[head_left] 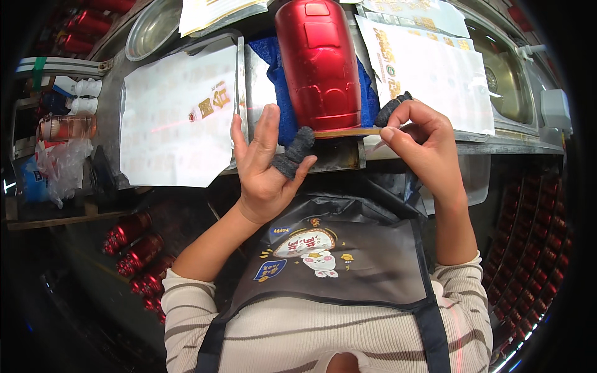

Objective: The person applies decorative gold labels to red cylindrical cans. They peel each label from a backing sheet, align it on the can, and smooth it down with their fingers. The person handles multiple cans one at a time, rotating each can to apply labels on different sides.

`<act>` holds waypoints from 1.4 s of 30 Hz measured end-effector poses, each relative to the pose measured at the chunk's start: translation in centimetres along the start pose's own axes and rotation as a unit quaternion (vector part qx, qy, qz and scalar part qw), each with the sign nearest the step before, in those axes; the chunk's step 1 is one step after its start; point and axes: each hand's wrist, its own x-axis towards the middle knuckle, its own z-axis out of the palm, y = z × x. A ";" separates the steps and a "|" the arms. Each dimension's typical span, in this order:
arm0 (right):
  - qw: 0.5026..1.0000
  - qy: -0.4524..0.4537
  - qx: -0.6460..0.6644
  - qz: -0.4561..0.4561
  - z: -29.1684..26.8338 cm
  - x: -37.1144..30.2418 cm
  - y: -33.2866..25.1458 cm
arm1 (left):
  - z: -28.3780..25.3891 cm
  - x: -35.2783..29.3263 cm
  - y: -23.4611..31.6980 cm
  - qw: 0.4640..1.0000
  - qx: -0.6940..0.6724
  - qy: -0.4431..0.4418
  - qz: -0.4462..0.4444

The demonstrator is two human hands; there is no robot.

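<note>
A glossy red metal bottle-like vessel (320, 68) with raised panels lies on a blue cloth (271, 59), its near end toward me. Across that end runs a thin gold-brown strip (348, 132). My right hand (429, 140) pinches the strip's right end between thumb and finger. My left hand (264, 165) has its fingers spread, and its index finger, wearing a dark grey finger sleeve (295, 153), meets the strip's left end. Another dark sleeve (393, 109) covers a finger of my right hand. Whether the strip is stuck to the vessel, I cannot tell.
White sheets with gold decals lie at left (177, 118) and right (435, 81). A metal bowl (152, 28) stands far left, a metal sink (504, 74) far right. Red vessels (140, 248) stand below left; more are stacked (528, 242) at right.
</note>
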 end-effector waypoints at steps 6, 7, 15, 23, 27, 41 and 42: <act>1.000 0.009 -0.015 0.002 0.3 0.6 0.8 | -0.5 2.2 0.9 0.998 0.036 -0.005 0.054; 1.000 0.007 -0.018 0.005 0.3 0.6 0.8 | -0.7 2.7 1.0 0.997 0.041 -0.009 0.065; 0.998 -0.023 -0.050 -0.005 0.7 0.9 1.2 | 0.7 5.0 1.6 0.999 -0.034 0.039 -0.010; 0.999 -0.035 -0.017 -0.002 0.2 0.0 -1.0 | 0.5 -0.7 0.2 0.990 -0.107 0.027 -0.091; 0.999 -0.023 -0.025 -0.016 0.1 -0.3 -1.1 | 0.9 -1.5 0.2 0.995 -0.082 0.014 -0.057; 0.999 -0.008 -0.035 0.013 0.2 0.7 0.5 | -0.2 2.4 1.6 0.998 0.042 -0.004 0.050; 0.999 -0.011 -0.033 0.014 0.3 0.8 0.5 | -0.3 3.0 2.0 0.997 0.058 -0.006 0.055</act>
